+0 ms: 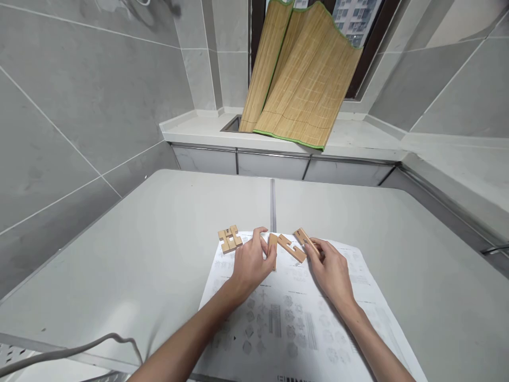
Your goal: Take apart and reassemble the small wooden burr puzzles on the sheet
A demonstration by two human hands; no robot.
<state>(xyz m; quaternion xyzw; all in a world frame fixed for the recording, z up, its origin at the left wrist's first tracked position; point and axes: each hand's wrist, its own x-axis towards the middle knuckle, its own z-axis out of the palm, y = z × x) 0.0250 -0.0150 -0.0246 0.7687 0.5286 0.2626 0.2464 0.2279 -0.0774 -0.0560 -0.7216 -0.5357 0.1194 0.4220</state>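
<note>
My left hand point(253, 260) pinches a wooden puzzle piece point(272, 245), a narrow block standing at its fingertips. In my right hand point(330, 265) is another wooden puzzle piece point(302, 235), gripped between thumb and fingers and tilted. Between the hands lies a notched wooden piece point(292, 248) on the printed sheet point(278, 339). Left of my left hand, several notched pieces form a flat interlocked block point(229, 239) with a gap in its middle. My fingers hide parts of both held pieces.
The sheet with small printed diagrams lies on a white folding table point(159, 254) with a centre seam. Behind it, a folded bamboo mat point(306, 79) leans on the counter point(350, 135) beside a sink. A grey cable point(79, 347) crosses the lower left.
</note>
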